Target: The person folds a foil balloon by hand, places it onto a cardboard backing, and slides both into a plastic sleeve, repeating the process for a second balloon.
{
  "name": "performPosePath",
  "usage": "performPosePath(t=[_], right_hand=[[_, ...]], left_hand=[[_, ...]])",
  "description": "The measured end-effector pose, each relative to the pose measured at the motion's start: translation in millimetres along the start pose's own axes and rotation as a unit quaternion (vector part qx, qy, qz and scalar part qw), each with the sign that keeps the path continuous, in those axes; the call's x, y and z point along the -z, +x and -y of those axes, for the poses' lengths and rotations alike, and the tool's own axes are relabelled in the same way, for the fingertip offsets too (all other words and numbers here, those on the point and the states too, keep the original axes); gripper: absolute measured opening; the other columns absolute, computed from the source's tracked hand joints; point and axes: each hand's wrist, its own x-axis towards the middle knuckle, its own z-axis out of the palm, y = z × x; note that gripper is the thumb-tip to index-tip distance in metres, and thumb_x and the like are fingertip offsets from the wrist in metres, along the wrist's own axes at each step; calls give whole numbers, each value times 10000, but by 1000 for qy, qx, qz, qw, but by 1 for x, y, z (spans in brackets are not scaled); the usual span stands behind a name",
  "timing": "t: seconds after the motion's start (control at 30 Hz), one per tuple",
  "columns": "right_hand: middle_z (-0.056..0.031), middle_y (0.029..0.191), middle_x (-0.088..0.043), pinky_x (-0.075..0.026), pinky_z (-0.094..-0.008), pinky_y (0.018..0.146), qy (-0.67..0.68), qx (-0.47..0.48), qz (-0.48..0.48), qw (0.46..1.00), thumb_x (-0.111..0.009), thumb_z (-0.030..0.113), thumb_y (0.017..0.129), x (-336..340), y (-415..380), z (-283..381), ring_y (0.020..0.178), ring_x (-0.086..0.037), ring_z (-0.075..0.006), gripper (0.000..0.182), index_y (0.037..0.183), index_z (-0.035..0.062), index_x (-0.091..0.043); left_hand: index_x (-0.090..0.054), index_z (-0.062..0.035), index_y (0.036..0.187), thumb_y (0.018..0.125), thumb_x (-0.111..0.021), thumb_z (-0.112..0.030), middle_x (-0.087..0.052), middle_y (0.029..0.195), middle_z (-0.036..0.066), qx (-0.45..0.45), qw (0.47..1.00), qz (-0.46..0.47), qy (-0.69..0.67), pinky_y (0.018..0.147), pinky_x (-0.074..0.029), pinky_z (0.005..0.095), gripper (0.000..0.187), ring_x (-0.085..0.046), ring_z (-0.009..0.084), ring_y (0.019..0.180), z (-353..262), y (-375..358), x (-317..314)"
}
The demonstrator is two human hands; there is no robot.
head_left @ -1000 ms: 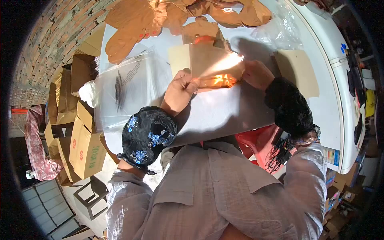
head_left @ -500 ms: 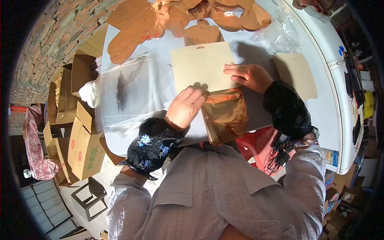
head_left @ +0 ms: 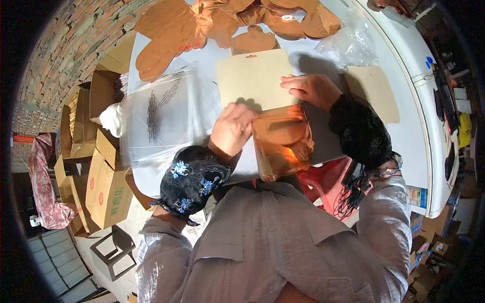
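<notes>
A cream card [head_left: 250, 76] with a hang slot in its top edge lies flat on the table. Below it, a folded copper-coloured foil balloon [head_left: 283, 144] hangs down toward the table's front edge. My left hand [head_left: 231, 129] has bent fingers closed at the meeting of the card's lower edge and the foil's upper left corner; its fingertips are partly hidden. On the card's right side rest the stretched fingers of my right hand [head_left: 313, 90], just above the foil.
Clear plastic bags [head_left: 164, 113] are stacked at the left. More copper foil balloons [head_left: 177, 35] lie across the back. A crumpled clear bag [head_left: 353, 43] and another cream card [head_left: 374, 93] are on the right. Cardboard boxes [head_left: 106, 187] stand beside the table, and a red stool [head_left: 328, 184] is below.
The card has shifted slightly away from me and the foil below it now lies flatter and smoother. Both hands have moved a little, the right one slightly up.
</notes>
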Motion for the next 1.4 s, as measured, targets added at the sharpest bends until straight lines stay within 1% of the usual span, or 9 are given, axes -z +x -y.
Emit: performPosePath(t=[0.17,0.27,0.3,0.4,0.6,1.1,1.13,1.2,1.4], right_hand=[[-162,1092,-683,-523,-401,875,44,18,-12,999,-605,145,876,-3,3,-12,1032,-653,-322,223,1074,67,-674],[-197,910,-675,-519,-448,767,21,-84,74,994,-606,142,860,28,8,18,889,-652,-384,180,1009,46,-638],[-212,793,-636,-493,-477,703,-11,-47,0,999,-602,121,848,10,5,0,803,-629,-416,151,969,31,-590],[-217,812,-643,-499,-472,696,-50,-73,0,996,-608,115,842,7,3,-7,810,-633,-416,174,984,23,-566],[-257,754,-629,-506,-536,665,-32,-43,27,998,-564,210,907,7,1,-17,760,-636,-448,289,1110,6,-536],[-271,1021,-648,-504,-442,847,93,-181,-50,978,-496,135,953,6,-4,13,948,-646,-414,409,1337,-6,-480],[-270,1071,-635,-512,-449,818,67,-175,-121,975,-508,145,947,0,-5,14,926,-644,-420,402,1319,-8,-492],[-268,1170,-608,-529,-464,759,15,-160,-261,952,-533,164,935,-18,-8,15,881,-640,-432,391,1284,-11,-516],[-171,1473,-441,-321,-478,1120,-84,91,-82,989,-668,291,864,-31,-3,78,1354,-413,-365,604,1367,10,-488]], left_hand=[[-659,-41,963,815,-606,1,-600,903,139,132,974,-62,-171,805,-481,405,162,-572,362,905,24,12,-17],[-656,-22,1038,814,-666,-32,-611,906,137,146,963,-43,-224,809,-482,339,224,-614,266,871,16,21,0],[-657,-28,1081,800,-709,-70,-604,905,128,131,969,-66,-200,801,-484,333,289,-620,261,860,25,18,-13],[-673,-23,1003,853,-649,-152,-578,953,178,289,941,0,-179,832,-472,402,199,-577,350,936,20,27,-9],[-646,3,999,826,-659,-163,-537,1031,207,287,953,6,-101,869,-453,439,240,-534,393,978,21,30,-11],[-561,-5,1065,839,-716,-171,-470,1089,215,215,976,-35,-2,866,-476,460,320,-525,416,998,27,29,-23],[-543,-4,1070,829,-726,-170,-467,1080,217,220,975,-39,-7,864,-477,462,345,-525,420,992,27,30,-23],[-508,-2,1079,809,-746,-169,-460,1063,221,231,972,-47,-17,859,-479,467,397,-524,427,978,29,31,-23],[-467,-11,1067,776,-782,-177,-455,1054,228,279,958,-30,-62,834,-479,476,460,-522,434,941,35,34,-23]])
